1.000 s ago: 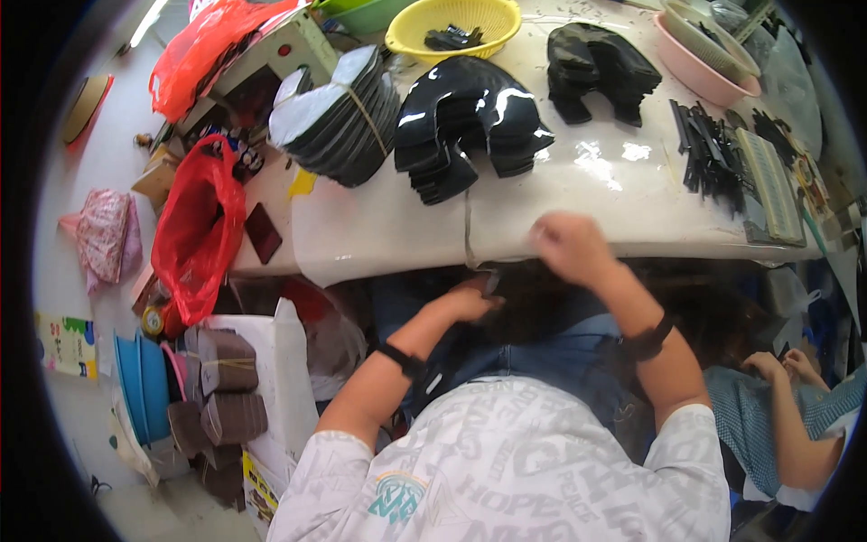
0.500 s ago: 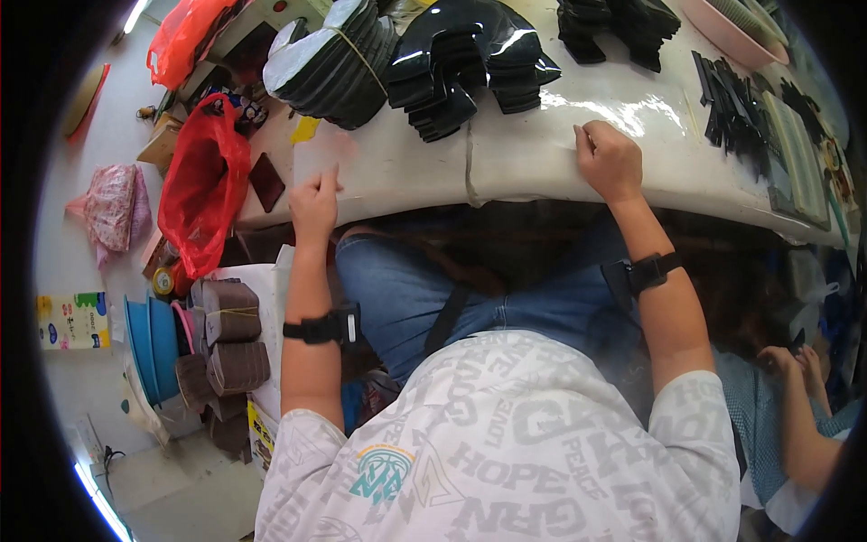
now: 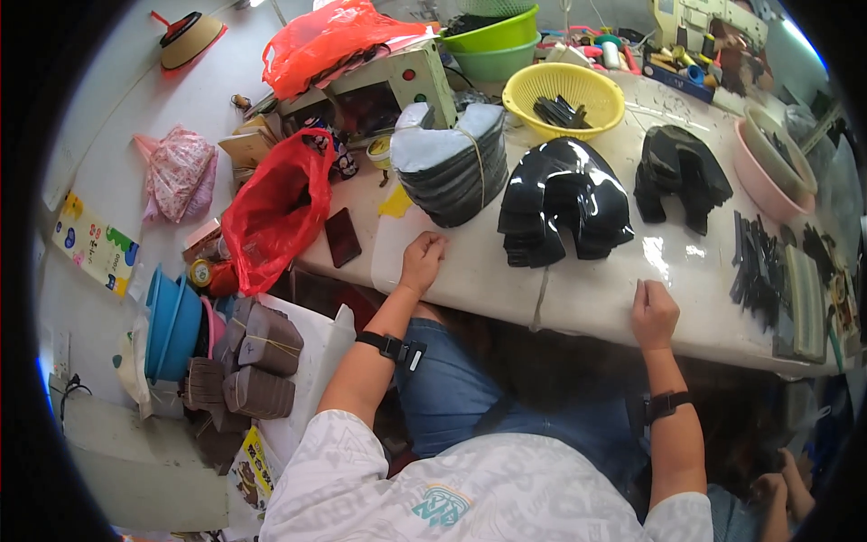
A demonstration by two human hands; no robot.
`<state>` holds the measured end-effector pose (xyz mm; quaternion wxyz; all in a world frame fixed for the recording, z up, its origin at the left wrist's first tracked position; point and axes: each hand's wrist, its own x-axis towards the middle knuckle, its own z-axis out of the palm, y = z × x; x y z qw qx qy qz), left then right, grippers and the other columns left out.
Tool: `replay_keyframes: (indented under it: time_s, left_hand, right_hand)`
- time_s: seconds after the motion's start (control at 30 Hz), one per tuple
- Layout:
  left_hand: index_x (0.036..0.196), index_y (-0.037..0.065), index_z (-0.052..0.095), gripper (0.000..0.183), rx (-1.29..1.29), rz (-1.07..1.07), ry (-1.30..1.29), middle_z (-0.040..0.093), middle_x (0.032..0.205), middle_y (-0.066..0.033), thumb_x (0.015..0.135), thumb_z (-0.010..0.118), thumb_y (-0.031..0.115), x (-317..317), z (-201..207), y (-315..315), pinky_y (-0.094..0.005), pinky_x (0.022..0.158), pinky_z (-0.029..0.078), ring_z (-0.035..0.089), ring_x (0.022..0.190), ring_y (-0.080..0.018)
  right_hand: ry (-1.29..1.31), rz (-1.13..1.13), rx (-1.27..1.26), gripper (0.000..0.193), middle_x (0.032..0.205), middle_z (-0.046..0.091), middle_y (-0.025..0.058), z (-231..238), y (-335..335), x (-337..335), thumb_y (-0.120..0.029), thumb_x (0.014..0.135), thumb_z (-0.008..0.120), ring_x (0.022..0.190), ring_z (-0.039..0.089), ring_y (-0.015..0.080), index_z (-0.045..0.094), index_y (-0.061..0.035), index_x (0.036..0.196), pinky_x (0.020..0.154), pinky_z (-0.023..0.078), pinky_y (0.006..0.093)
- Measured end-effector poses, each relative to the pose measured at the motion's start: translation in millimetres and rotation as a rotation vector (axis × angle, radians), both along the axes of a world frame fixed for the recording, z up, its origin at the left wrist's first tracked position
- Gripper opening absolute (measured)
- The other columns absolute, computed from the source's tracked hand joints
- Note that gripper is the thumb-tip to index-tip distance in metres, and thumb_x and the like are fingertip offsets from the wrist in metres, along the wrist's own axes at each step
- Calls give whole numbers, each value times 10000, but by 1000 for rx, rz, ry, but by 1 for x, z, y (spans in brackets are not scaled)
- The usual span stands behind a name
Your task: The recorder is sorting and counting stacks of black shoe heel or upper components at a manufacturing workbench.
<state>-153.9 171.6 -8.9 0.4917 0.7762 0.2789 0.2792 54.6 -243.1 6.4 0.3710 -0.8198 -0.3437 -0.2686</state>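
My left hand (image 3: 423, 262) rests by the near edge of the white table (image 3: 461, 280), its fingers curled in and nothing seen in them. Closest to it stands a tied stack of grey-topped, curved dark pieces (image 3: 452, 190). My right hand (image 3: 654, 314) lies loosely fisted on the table's near edge, also with nothing visible in it. Between and beyond the hands sits a pile of glossy black U-shaped pieces (image 3: 564, 199). A smaller pile of similar black pieces (image 3: 682, 172) lies farther right. Each forearm wears a black strap.
Left of the stack are a dark phone (image 3: 342, 238) and a red plastic bag (image 3: 280, 212). A yellow basket (image 3: 564, 86) holds black strips. More black strips (image 3: 754, 271) lie at right, below a pink basin (image 3: 772, 176). A co-worker's hands (image 3: 781, 483) show at lower right.
The view has tilted up and shifted left, bringing the yellow basket and far table into sight. Both hands stay curled near the table's edge.
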Motion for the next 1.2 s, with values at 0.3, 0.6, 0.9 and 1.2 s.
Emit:
replay_keyframes:
  time_s: [0.3,0.6,0.9,1.2]
  left_hand:
    - [1036,31,640,306,-578,76,-232,588,724,-21,1025,427,251,11,26,1,-238,486,396,496,545,-97]
    - [970,52,665,293,-558,111,-257,588,701,-23,1025,475,269,11,29,-3,-252,474,429,527,550,-104]
    - [947,22,673,185,-365,183,-137,611,687,-39,879,561,152,14,21,3,-264,460,454,535,527,-122]
    - [1563,55,216,1189,316,422,-145,588,1316,-166,636,922,292,48,-1,5,-494,945,505,565,1238,-297]
  right_hand:
    - [16,-82,-203,173,730,589,160,-12,-8,13,-125,944,647,613,595,384,579,-46,806,557,467,454]
    - [30,-107,24,192,811,635,162,-10,0,13,-71,925,594,713,642,374,574,-39,1114,650,509,452]
    - [323,-117,74,286,794,643,147,0,1,15,-85,888,617,719,649,353,559,-43,1165,695,505,464]
    - [424,-209,10,244,769,644,132,2,15,26,-141,928,607,726,654,328,572,-37,1145,712,504,454]
